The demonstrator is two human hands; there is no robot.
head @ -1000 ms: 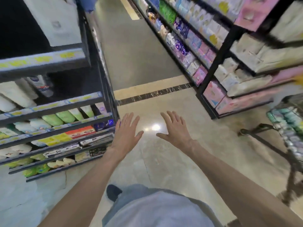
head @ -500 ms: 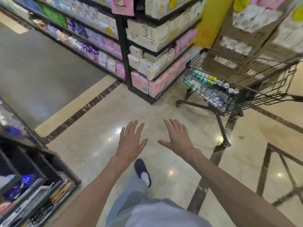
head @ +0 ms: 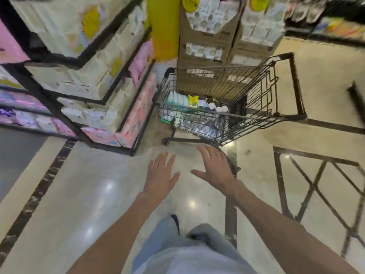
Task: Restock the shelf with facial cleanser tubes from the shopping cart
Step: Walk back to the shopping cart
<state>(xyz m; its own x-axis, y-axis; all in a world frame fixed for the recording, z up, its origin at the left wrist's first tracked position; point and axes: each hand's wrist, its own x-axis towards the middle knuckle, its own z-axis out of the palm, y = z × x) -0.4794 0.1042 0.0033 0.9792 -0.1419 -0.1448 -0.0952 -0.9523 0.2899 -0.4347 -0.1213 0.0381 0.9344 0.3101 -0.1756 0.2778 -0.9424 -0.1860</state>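
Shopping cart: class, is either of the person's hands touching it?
No: the left hand and right hand hang open over the floor, short of the shopping cart.

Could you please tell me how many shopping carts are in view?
1: the shopping cart stands ahead of both open hands, beside the shelf corner.

Shopping cart (head: pixel 227 107) stands straight ahead on the floor (head: pixel 79 194), packages (head: pixel 187 107) piled inside its basket. Shelf unit (head: pixel 94 80) sits to its left, stacked cartons (head: pixel 207 52) right behind it. Left hand (head: pixel 161 177) and right hand (head: pixel 216 171) hover side by side, just short of the cart.
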